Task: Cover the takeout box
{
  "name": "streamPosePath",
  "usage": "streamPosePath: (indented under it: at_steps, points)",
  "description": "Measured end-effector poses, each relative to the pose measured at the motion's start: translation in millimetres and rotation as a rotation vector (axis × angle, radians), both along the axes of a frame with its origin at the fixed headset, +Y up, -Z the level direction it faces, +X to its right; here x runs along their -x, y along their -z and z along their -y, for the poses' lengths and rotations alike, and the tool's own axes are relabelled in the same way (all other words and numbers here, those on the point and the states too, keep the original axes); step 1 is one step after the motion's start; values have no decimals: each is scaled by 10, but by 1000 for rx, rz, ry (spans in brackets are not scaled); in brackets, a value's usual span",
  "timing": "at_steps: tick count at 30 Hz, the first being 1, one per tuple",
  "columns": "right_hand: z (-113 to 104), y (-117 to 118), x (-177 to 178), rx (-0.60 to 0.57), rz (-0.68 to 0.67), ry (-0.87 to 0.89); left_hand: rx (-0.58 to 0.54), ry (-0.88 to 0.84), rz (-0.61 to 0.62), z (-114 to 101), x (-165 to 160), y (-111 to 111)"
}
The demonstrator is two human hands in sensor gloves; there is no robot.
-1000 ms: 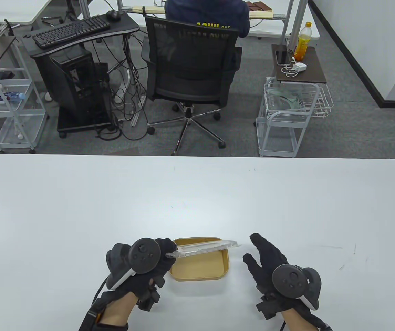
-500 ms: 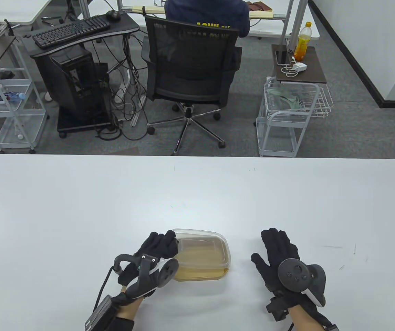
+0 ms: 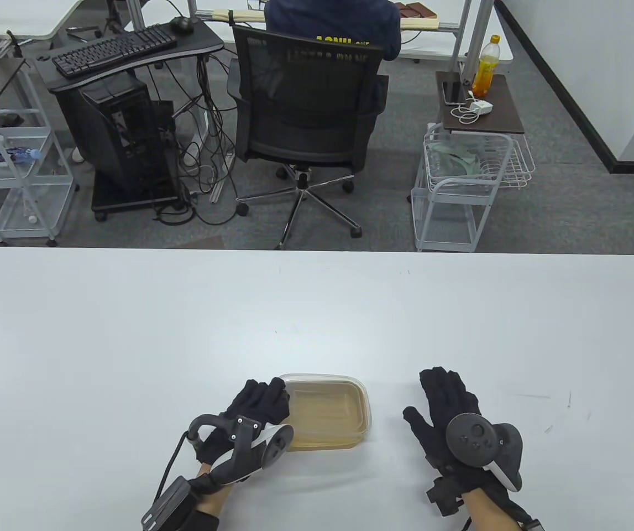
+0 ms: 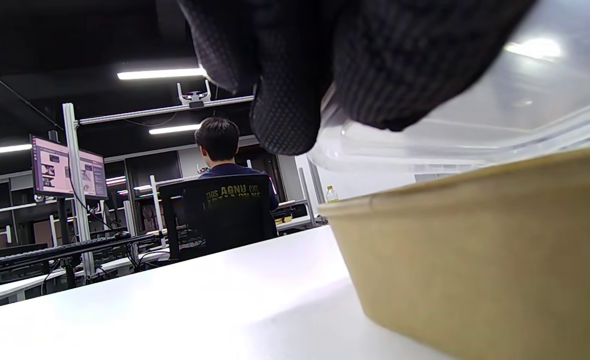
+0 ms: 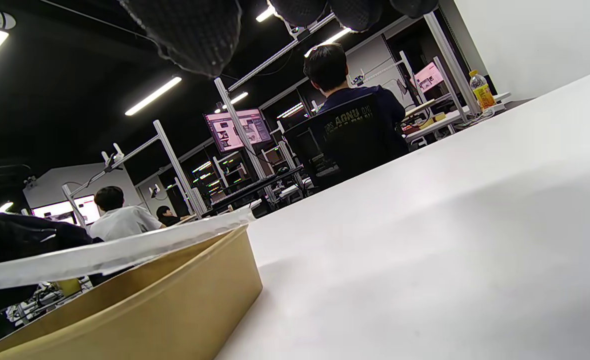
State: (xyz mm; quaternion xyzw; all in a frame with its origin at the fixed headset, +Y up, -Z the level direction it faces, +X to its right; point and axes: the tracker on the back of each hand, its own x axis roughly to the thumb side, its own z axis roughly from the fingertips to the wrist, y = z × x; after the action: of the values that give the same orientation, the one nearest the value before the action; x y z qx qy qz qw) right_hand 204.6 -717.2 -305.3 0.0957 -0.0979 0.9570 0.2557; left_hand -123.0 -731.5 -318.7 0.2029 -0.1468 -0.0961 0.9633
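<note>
Near the table's (image 3: pixel 317 310) front edge, between the two hands: a tan box (image 3: pixel 325 437) with a clear lid (image 3: pixel 328 401) lying over it. Left hand (image 3: pixel 250 412) at the box's left end, fingers (image 4: pixel 285 110) curled over the lid's left rim and pressing on it, as the left wrist view shows up close; thumb hidden, so hard to say whether pinching the rim or only pushing down. Lid rim overhanging the box wall (image 4: pixel 474 260) there, with a thin gap under it in that view; possibly not fully seated, too close to judge. In the right wrist view, lid edge (image 5: pixel 110 255) sitting along the box's top (image 5: pixel 140 305), slightly raised toward the far corner. Right hand (image 3: pixel 449 409) flat on the table to the right of the box, fingers spread and extended, holding nothing, apart from box and lid. Beyond the table: an office chair (image 3: pixel 305 110) with a seated person (image 3: pixel 333 22).
</note>
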Motion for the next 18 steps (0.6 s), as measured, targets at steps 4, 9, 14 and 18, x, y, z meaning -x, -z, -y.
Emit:
streamPosePath:
  at_steps: [4,9,14,18]
  points:
    - [3,4,4,4,1,-2,-3,38,5,3,4,-9]
    - [0,3,6,7,1,-6,22,93,10,41,18,-8]
    - [8,11,19,10,-3,-18,45,212,30,82,-9,-24]
    - [20,14,63,10,-18,-43,67,261,40,102,-32,-35]
